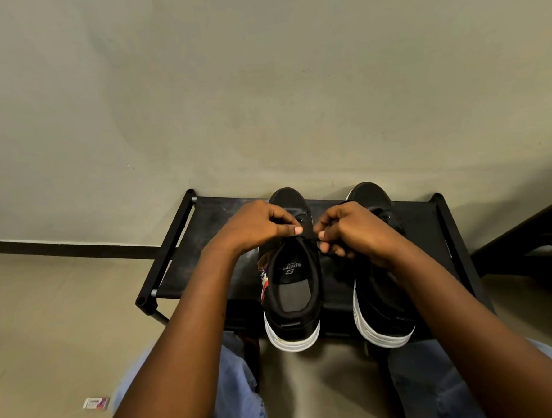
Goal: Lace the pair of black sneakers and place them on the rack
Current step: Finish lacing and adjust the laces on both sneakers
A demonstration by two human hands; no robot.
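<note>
Right between the two grips, a thin black shoelace [309,239] runs taut over the left black canvas sneaker [291,292], left hand [256,226] and right hand [353,233] each pinching an end. Under the right grip sits the second black white-soled sneaker [382,299], partly hidden. Both stand on a black fabric-topped metal rack [202,245], heels overhanging its near edge. Beyond, a plain grey wall [260,80]; left, bare beige floor [48,319] with a small wrapper [96,404].

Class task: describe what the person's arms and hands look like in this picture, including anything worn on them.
Both forearms are bare, with no sleeves in view. The left hand and right hand wear no gloves, and no rings, watch or bracelets show. The fingernails are short and unpainted. Below the arms, light blue denim jeans cover the legs.
</note>
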